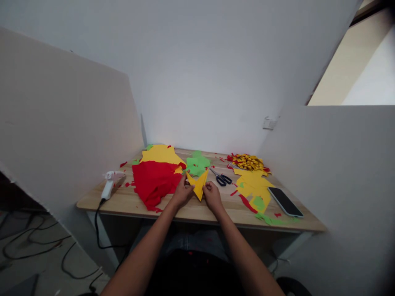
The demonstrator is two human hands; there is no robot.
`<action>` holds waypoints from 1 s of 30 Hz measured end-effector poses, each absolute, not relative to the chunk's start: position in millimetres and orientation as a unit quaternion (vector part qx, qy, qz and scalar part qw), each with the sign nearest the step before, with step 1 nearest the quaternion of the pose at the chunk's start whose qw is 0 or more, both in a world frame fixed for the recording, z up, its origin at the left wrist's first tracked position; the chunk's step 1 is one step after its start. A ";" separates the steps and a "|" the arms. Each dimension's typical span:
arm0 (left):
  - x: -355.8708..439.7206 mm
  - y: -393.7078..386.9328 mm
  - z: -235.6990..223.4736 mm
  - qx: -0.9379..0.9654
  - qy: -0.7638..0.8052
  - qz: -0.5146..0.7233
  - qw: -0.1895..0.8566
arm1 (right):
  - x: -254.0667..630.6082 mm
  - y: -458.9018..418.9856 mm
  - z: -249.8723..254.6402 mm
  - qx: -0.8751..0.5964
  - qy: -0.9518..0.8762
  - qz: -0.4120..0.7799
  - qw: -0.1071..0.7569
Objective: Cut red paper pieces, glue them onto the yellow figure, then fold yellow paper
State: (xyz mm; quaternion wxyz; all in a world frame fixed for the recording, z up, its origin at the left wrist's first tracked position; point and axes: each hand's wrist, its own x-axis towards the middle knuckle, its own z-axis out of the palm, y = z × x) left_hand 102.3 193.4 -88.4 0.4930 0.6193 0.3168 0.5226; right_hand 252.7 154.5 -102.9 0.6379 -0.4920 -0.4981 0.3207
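Between my hands, just above the front part of the table, is a folded piece of yellow felt or paper [198, 186] with two points upward and one downward. My left hand [183, 190] pinches its left side. At its right edge, my right hand [212, 195] has the fingers closed on it. Close by on the left lies a large crumpled red sheet [154, 181]. Green pieces [198, 163] lie just beyond my hands. Scissors with black handles [222, 179] rest to the right of my right hand.
A white glue gun [108, 185] with a black cord sits at the table's left end. Yellow sheets [162, 154] lie at the back left, more yellow scraps [253, 185] on the right. A yellow-red ruffled bundle [248, 162] and a phone [285, 201] are also there. Partitions flank the table [191, 211].
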 end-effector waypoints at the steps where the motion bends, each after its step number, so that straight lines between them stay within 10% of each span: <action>1: 101.0 193.8 -87.4 0.629 0.333 0.531 0.461 | 253.6 155.7 -103.9 -0.493 -0.486 0.321 0.647; 15: 103.4 179.4 -79.6 0.756 0.462 0.448 0.119 | 257.1 151.9 -99.4 -0.479 -0.448 0.255 0.710; 30: 95.5 178.2 -78.8 0.765 0.429 0.461 0.138 | 264.8 156.1 -105.7 -0.582 -0.504 0.124 0.626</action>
